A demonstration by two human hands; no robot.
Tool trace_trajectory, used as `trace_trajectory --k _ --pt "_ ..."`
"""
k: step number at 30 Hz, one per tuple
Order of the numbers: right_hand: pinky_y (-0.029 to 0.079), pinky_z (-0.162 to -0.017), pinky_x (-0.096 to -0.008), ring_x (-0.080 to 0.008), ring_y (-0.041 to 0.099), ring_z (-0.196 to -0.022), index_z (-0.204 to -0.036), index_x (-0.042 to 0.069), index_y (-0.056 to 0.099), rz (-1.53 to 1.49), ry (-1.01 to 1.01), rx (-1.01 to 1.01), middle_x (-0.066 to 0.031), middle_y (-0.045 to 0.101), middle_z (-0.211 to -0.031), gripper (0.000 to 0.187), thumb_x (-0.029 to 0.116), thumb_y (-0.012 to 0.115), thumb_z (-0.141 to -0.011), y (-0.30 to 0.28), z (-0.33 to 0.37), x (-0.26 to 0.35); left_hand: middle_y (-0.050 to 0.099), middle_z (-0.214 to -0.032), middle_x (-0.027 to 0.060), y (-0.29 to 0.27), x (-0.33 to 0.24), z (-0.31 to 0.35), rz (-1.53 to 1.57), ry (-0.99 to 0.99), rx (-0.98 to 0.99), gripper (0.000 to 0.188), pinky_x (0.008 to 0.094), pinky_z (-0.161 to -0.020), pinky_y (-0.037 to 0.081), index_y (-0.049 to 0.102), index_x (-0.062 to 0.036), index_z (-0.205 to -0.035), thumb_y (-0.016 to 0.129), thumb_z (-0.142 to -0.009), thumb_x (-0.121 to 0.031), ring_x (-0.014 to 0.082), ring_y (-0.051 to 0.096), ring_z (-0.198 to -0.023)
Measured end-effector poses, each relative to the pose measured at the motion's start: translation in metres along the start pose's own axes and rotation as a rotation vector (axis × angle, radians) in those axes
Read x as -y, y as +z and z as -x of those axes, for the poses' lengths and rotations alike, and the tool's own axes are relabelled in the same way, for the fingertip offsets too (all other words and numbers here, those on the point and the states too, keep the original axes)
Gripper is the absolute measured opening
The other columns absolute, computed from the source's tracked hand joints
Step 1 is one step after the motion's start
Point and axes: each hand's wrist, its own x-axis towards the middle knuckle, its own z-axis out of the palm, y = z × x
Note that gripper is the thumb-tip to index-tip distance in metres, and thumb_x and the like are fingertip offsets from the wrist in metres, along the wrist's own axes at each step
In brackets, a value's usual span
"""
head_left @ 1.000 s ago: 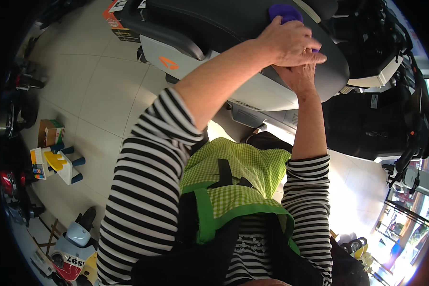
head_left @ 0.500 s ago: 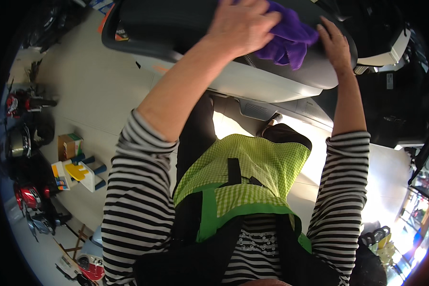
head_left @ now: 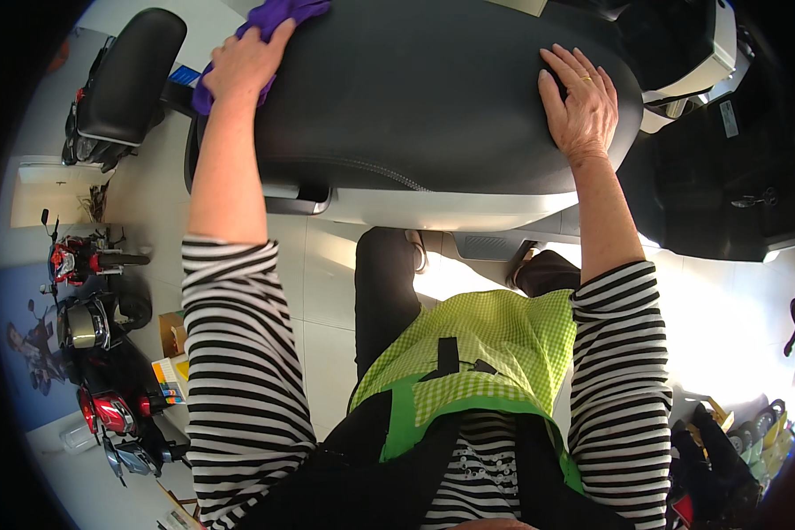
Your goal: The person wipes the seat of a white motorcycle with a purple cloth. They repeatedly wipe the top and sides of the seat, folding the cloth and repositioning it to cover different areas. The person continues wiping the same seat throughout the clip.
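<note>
A black scooter seat [head_left: 415,97] with a line of stitching stretches across the top of the view, above pale body panels [head_left: 433,208]. At its left end, my left hand [head_left: 244,67] presses a crumpled purple cloth [head_left: 278,12], its fingers bent over the fabric. My right hand [head_left: 581,104] lies on the right part of the seat with the fingers stretched out; nothing is in it. The underside of the cloth is hidden.
Another scooter's black seat [head_left: 135,75] rises at the upper left. Several motorbikes line the left, among them a red one [head_left: 110,413], near a cardboard box [head_left: 171,336]. Dark scooter bodywork [head_left: 724,168] stands at the right, with a footboard [head_left: 484,246] below the seat.
My left hand has carried the purple cloth leftward along the seat to its far left end. My right hand has shifted slightly left and now lies flat. The view has moved too.
</note>
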Motion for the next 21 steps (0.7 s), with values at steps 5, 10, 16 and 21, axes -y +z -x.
trace_trajectory --k 5,10,16,21 --pt "0.031 -0.116 -0.0399 -0.0207 0.053 -0.129 -0.117 0.019 0.072 -0.052 0.016 -0.031 0.0009 0.066 -0.128 0.031 0.031 0.056 -0.092 -0.002 0.001 0.003 0.056 -0.137 0.0111 -0.007 -0.094 -0.011 0.188 0.182 0.082 0.054 0.0558 -0.102 0.039 0.065 -0.0153 -0.126 0.049 -0.094 -0.056 0.0320 0.046 -0.132" --pt "0.034 -0.113 -0.0413 -0.0221 0.056 -0.126 -0.114 0.017 0.072 -0.070 -0.003 -0.067 -0.0008 0.068 -0.124 0.030 0.028 0.057 -0.091 -0.002 0.002 0.002 0.047 -0.148 0.0090 -0.013 -0.202 0.024 0.253 0.545 0.180 0.057 0.0643 -0.108 0.031 0.059 -0.0216 -0.135 0.038 -0.098 -0.059 0.0328 0.037 -0.141" --pt "0.035 -0.112 -0.0412 -0.0220 0.057 -0.125 -0.113 0.017 0.072 -0.078 -0.014 -0.072 -0.0003 0.069 -0.123 0.028 0.025 0.057 -0.091 -0.002 0.004 0.000 0.054 -0.142 0.0059 0.003 -0.264 0.057 0.383 0.669 -0.179 0.044 0.0658 -0.106 0.033 0.058 -0.0200 -0.132 0.047 -0.098 -0.046 0.0312 0.045 -0.135" --pt "0.034 -0.114 -0.0403 -0.0211 0.056 -0.127 -0.114 0.017 0.072 -0.071 -0.004 -0.039 0.0007 0.068 -0.125 0.029 0.024 0.056 -0.091 -0.005 0.002 0.003 0.053 -0.143 0.0038 0.001 -0.200 0.009 0.260 0.578 0.101 0.047 0.0652 -0.105 0.034 0.054 -0.0160 -0.136 0.044 -0.099 -0.043 0.0275 0.046 -0.135"
